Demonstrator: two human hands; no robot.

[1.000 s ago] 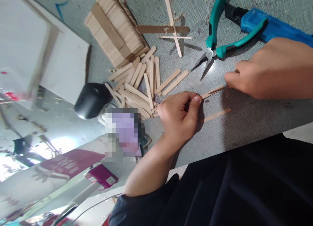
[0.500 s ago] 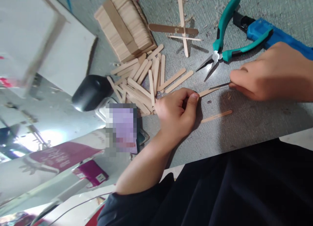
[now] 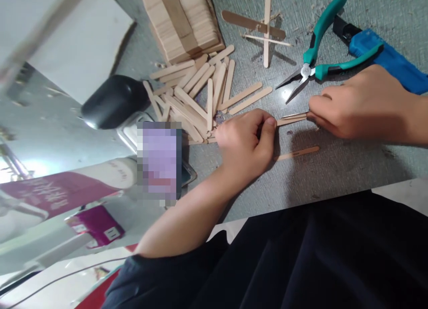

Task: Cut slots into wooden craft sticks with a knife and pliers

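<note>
My left hand is curled shut, pinching one end of a wooden craft stick against the grey table. My right hand is closed around a thin metal blade, its tip lying along that same stick. A second loose craft stick lies just below, between the two hands. A pile of loose sticks sits to the left of my left hand.
Teal-handled pliers and a blue tool lie behind my right hand. A cross of glued sticks, a bundled stack of sticks, a black rounded object and a phone are at the left.
The view has shifted, so everything sits lower and further right. My right hand has brought the blade onto the stick, closer to my left hand's fingers.
</note>
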